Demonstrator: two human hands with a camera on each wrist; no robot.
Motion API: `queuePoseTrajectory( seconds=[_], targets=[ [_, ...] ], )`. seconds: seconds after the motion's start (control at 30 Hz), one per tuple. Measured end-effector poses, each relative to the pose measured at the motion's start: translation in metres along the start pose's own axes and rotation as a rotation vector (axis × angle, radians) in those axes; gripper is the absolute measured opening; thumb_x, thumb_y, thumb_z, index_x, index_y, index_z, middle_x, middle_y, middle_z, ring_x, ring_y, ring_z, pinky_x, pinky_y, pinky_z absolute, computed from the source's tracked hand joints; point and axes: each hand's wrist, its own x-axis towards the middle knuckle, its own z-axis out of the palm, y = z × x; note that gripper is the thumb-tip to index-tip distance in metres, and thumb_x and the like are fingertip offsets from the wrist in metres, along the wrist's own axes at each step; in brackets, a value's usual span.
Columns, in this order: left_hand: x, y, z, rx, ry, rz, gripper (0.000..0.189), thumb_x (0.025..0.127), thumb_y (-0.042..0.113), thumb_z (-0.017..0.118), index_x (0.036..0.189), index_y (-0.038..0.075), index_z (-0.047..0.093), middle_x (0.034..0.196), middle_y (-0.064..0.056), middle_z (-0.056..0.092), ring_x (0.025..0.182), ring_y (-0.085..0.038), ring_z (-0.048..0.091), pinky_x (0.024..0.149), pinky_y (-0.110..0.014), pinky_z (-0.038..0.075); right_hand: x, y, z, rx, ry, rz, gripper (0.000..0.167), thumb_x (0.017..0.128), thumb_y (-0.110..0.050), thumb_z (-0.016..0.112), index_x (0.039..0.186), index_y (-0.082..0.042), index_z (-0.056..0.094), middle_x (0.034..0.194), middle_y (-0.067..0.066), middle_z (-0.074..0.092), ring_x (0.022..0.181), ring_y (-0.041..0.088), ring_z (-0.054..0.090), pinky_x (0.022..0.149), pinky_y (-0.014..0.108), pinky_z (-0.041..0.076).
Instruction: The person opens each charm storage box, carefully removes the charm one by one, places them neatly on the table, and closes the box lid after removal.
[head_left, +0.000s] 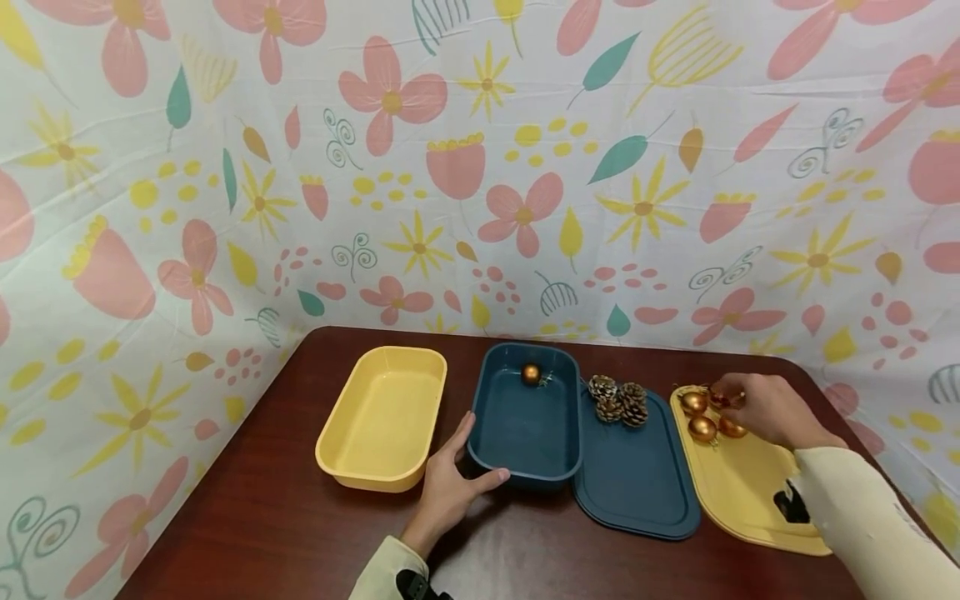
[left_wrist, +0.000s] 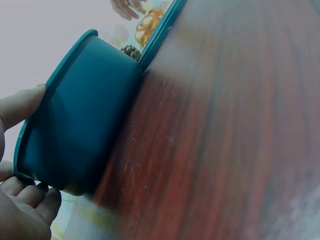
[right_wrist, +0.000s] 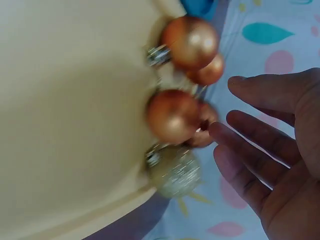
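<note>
A dark blue bin [head_left: 525, 433] [left_wrist: 85, 125] stands mid-table with one copper bauble [head_left: 531, 374] inside at its far end. My left hand [head_left: 474, 454] [left_wrist: 37, 150] grips its near left corner, thumb on the front wall and fingers curled round the side. Several copper baubles [head_left: 697, 417] [right_wrist: 172, 115] and a gold glitter bauble [right_wrist: 175, 170] lie at the far end of a yellow lid [head_left: 742, 492] [right_wrist: 75, 125]. My right hand [head_left: 726, 400] [right_wrist: 225, 115] hovers over them with fingers extended, one fingertip at a copper bauble, holding nothing.
An empty yellow bin [head_left: 382, 417] stands left of the blue one. A blue lid [head_left: 633, 475] between bin and yellow lid carries several pine cones [head_left: 618, 400] [left_wrist: 131, 51]. The brown table [head_left: 247, 517] is backed by a floral cloth wall.
</note>
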Motion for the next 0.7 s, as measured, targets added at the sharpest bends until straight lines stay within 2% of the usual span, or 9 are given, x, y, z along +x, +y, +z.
queuePoseTrajectory(
  seconds=[0.13, 0.47, 0.7],
  targets=[
    [0.0, 0.0, 0.0, -0.002, 0.001, -0.01, 0.095, 0.078, 0.033, 0.087, 0.157, 0.015, 0.037, 0.164, -0.005, 0.033, 0.146, -0.03, 0.043, 0.115, -0.051, 0.04, 0.009, -0.015, -0.004, -0.006, 0.003, -0.039, 0.021, 0.085, -0.011, 0.075, 0.104, -0.003, 0.074, 0.097, 0.017, 0.075, 0.082, 0.029, 0.07, 0.065, 0.043, 0.056],
    [0.0, 0.0, 0.001, 0.0, 0.004, -0.002, 0.095, 0.078, 0.034, 0.087, 0.157, 0.014, 0.037, 0.164, -0.004, 0.034, 0.145, -0.031, 0.044, 0.115, -0.05, 0.04, 0.024, -0.047, -0.011, -0.012, -0.016, -0.106, 0.021, 0.085, -0.008, 0.073, 0.106, -0.006, 0.075, 0.102, 0.015, 0.075, 0.083, 0.025, 0.068, 0.07, 0.043, 0.057],
    [0.0, 0.0, -0.001, 0.003, 0.004, 0.006, 0.096, 0.077, 0.035, 0.087, 0.157, 0.013, 0.037, 0.164, -0.004, 0.034, 0.146, -0.03, 0.044, 0.114, -0.05, 0.041, 0.038, -0.075, -0.011, -0.002, -0.011, -0.141, 0.026, 0.085, -0.012, 0.075, 0.111, -0.004, 0.073, 0.106, 0.017, 0.074, 0.067, 0.013, 0.058, 0.064, 0.034, 0.05]
  ],
)
